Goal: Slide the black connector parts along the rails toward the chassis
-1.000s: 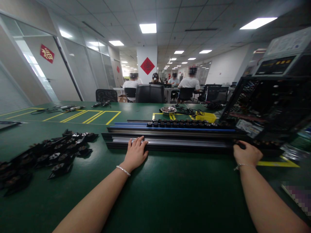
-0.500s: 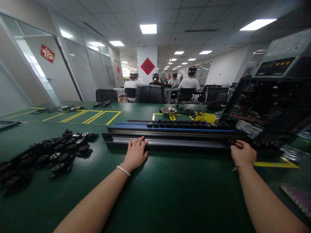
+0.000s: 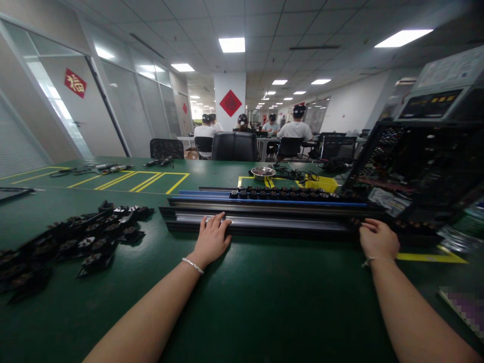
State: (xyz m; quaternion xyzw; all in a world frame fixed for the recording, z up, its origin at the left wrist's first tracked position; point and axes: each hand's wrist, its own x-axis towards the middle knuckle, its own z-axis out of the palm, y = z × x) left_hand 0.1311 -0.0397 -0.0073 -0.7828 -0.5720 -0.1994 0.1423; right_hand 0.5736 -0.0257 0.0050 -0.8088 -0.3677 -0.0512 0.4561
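Two hands rest on one long metal rail (image 3: 272,222) that lies flat across the green bench (image 3: 242,302). The left hand (image 3: 210,241) lies flat on the rail near its left end, grip wide, fingers spread on top. The right hand (image 3: 378,241) curls over the rail's right end — its grip holds the rail. The rail is dark with a shiny grey strip. Behind it lies one blue rail (image 3: 272,202) carrying a row of small black parts. One pile of black parts (image 3: 75,242) sits left — too many to count. One metal bowl (image 3: 262,173) stands farther back.
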